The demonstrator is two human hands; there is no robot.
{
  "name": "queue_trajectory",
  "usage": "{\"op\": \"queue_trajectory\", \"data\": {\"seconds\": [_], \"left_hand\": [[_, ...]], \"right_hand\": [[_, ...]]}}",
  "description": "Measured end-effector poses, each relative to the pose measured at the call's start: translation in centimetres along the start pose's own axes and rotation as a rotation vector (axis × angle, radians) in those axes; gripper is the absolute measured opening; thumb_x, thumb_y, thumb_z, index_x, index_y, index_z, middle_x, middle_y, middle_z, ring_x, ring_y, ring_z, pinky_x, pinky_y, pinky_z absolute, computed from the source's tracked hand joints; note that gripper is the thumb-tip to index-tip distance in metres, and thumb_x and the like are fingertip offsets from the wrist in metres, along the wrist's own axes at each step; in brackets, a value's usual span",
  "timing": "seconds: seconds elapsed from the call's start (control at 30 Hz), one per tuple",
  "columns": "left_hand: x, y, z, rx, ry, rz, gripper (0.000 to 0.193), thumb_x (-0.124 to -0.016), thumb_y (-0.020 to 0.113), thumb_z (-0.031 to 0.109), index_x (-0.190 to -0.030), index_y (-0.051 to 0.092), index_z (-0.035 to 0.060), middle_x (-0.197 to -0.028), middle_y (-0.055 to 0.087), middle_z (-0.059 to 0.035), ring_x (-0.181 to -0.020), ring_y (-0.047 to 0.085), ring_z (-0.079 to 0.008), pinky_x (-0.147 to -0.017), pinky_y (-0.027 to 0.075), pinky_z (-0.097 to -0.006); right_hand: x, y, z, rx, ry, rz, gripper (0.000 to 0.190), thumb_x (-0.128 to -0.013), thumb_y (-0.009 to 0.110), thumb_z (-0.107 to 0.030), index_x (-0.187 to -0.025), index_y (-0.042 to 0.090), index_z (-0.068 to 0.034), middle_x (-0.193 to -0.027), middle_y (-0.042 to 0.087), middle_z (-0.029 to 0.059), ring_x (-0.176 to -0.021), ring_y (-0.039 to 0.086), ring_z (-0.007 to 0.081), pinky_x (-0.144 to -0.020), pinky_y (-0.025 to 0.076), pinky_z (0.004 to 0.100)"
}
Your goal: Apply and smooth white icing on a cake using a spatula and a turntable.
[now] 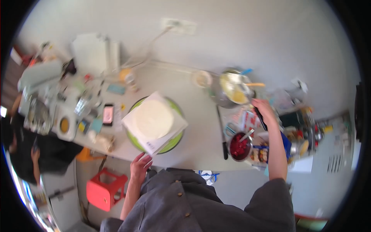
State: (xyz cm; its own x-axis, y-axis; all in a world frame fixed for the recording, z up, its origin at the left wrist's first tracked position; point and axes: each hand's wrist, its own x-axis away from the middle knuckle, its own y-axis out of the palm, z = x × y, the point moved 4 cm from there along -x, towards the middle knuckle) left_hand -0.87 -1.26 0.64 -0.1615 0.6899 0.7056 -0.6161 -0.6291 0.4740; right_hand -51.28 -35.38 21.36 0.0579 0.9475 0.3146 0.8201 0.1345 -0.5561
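A round, pale cake layer (154,119) lies on a square white sheet (181,125), set on a green round turntable (175,144) before me. My left hand (141,166) is at the table's front edge, beside the sheet's near corner, its fingers apart. On the right, my right hand (263,111) is closed around the black handle of a kitchen tool (260,118), whose far end reaches to a metal bowl (236,85) holding pale cream and a yellow mass. Nearer me stands a metal bowl of dark red filling (240,148) with a spoon in it. The view is blurred.
A long knife (225,149) and blue-handled scissors (230,129) lie beside the red filling. A small tub (202,79) stands at the back. Left are a phone (108,114), a white tray (65,126) and clutter. A person in dark clothes (49,153) is at far left, near a red stool (100,190).
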Motion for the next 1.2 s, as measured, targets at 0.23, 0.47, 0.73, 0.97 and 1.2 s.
{"op": "queue_trajectory", "data": {"seconds": [0.23,0.47,0.73,0.97,1.2], "left_hand": [[-0.6,-4.0,2.8,-0.275,0.215,0.224,0.047,-0.083,0.054,-0.002,-0.13,0.06,-0.0076,-0.11,0.073,-0.0217,-0.101,0.072,-0.0293,-0.087,0.059,-0.0364],[-1.4,-9.8,10.8,-1.329,0.844,0.683,0.052,-0.079,0.061,-0.003,-0.13,0.065,0.0077,-0.133,0.063,-0.0227,-0.129,0.055,-0.0399,-0.107,0.046,-0.0436],[-8.0,-15.2,13.1,-1.475,0.89,0.68,0.061,-0.082,0.07,0.007,-0.14,0.053,0.0071,-0.128,0.064,-0.0236,-0.123,0.056,-0.0383,-0.112,0.039,-0.0506],[-3.7,-13.7,13.6,-1.236,0.805,0.573,0.042,-0.081,0.079,0.014,-0.12,0.067,0.0039,-0.112,0.071,-0.0154,-0.109,0.065,-0.0303,-0.092,0.053,-0.0407],[1.8,-11.9,11.2,0.198,0.113,-0.108,0.037,-0.098,0.071,0.02,-0.128,0.063,-0.0003,-0.111,0.07,-0.0046,-0.096,0.069,-0.0144,-0.081,0.057,-0.0323]], "right_hand": [[1.8,5.3,9.9,0.765,-0.502,0.469,0.054,-0.092,0.066,-0.006,-0.146,0.055,-0.006,-0.104,0.072,0.0252,-0.092,0.069,0.0355,-0.087,0.052,0.0412],[14.7,10.8,11.1,0.778,-0.279,0.396,0.056,-0.087,0.064,0.001,-0.142,0.057,-0.003,-0.106,0.068,0.0331,-0.092,0.066,0.0497,-0.083,0.051,0.0491],[21.4,11.4,7.5,0.114,-0.191,0.358,0.032,-0.107,0.052,-0.013,-0.135,0.059,0.001,-0.085,0.066,0.0054,-0.068,0.058,0.0075,-0.056,0.045,0.0243],[29.6,26.9,-13.0,0.067,-0.476,0.022,0.027,-0.104,0.057,-0.011,-0.125,0.064,0.002,-0.087,0.068,0.0036,-0.067,0.057,0.0059,-0.059,0.046,0.0219],[27.3,51.1,-10.6,0.392,-0.491,-0.291,0.015,-0.088,0.068,-0.011,-0.097,0.069,0.002,-0.074,0.066,0.0236,-0.062,0.064,0.0375,-0.06,0.051,0.042]]}}
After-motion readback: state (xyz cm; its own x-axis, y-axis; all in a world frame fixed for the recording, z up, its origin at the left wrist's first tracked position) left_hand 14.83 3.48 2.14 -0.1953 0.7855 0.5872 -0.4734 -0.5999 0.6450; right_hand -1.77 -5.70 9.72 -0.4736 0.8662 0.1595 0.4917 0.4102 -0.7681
